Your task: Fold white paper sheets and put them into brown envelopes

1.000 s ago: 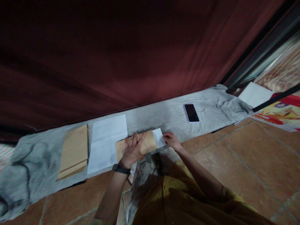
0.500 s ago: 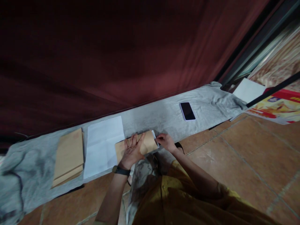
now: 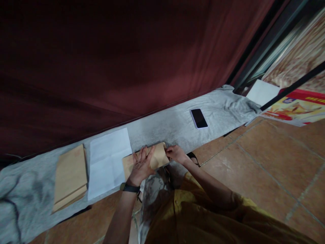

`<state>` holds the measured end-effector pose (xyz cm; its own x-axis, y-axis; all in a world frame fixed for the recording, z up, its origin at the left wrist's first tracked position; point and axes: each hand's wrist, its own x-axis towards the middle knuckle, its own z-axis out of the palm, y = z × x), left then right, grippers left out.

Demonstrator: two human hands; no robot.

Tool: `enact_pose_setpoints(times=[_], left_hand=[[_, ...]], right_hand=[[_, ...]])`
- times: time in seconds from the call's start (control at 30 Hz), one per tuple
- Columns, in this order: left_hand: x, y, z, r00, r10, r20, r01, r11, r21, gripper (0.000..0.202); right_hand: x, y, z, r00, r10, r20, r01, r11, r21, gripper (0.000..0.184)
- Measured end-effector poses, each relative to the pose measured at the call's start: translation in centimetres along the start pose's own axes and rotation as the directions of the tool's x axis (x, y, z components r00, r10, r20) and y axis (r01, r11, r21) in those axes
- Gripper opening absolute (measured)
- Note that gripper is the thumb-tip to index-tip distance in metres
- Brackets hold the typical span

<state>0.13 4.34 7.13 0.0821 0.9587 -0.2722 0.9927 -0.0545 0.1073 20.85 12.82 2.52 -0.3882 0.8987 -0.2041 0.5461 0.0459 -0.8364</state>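
Observation:
A brown paper envelope [image 3: 158,156] lies crosswise on the cloth in front of me. My left hand [image 3: 142,166] rests flat on its left part, fingers spread, with a dark watch on the wrist. At the right end of the envelope, my right hand [image 3: 175,153] has its fingers bent together around the opening edge. Its fingertips are partly hidden there. Beside the envelope on the left is a sheet of white paper [image 3: 108,162] with fold creases. Further left lies a small stack of brown envelopes [image 3: 71,174].
A grey cloth [image 3: 162,120] covers the long narrow surface. A phone [image 3: 199,118] lies on it to the right. Behind rises a dark red curtain [image 3: 152,61]. A white board [image 3: 262,93] and a colourful printed box [image 3: 297,106] are at the far right, above the tiled floor [image 3: 254,162].
The white paper edge that showed at the envelope's right end is no longer visible. My right fingers have shifted slightly left over that end. The whole view has shifted a little; my left hand stays flat.

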Motion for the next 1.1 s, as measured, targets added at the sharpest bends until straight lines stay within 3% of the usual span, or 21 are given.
enact_pose_setpoints(times=[0.33,0.73,0.9,1.1], left_hand=[[0.3,-0.5,0.9,1.000,0.002,0.005,-0.002,1.000,0.003,0.118],[0.0,-0.2,0.7,1.000,0.002,0.026,-0.002,1.000,-0.012,0.113],[-0.6,0.0,1.5,1.000,0.023,-0.008,-0.023,0.999,-0.024,0.102],[-1.9,1.0,2.3,0.996,0.014,-0.093,-0.013,1.000,0.008,0.085]], right_hand=[[0.0,-0.1,-0.1,0.999,0.010,0.036,-0.006,0.996,-0.089,0.021],[-1.2,0.3,-0.2,0.996,-0.070,-0.062,0.065,0.994,-0.086,0.016],[0.6,-0.7,-0.3,0.977,-0.140,-0.161,0.120,0.984,-0.131,0.022],[3.9,-2.0,0.6,0.988,-0.138,-0.063,0.126,0.979,-0.162,0.018]])
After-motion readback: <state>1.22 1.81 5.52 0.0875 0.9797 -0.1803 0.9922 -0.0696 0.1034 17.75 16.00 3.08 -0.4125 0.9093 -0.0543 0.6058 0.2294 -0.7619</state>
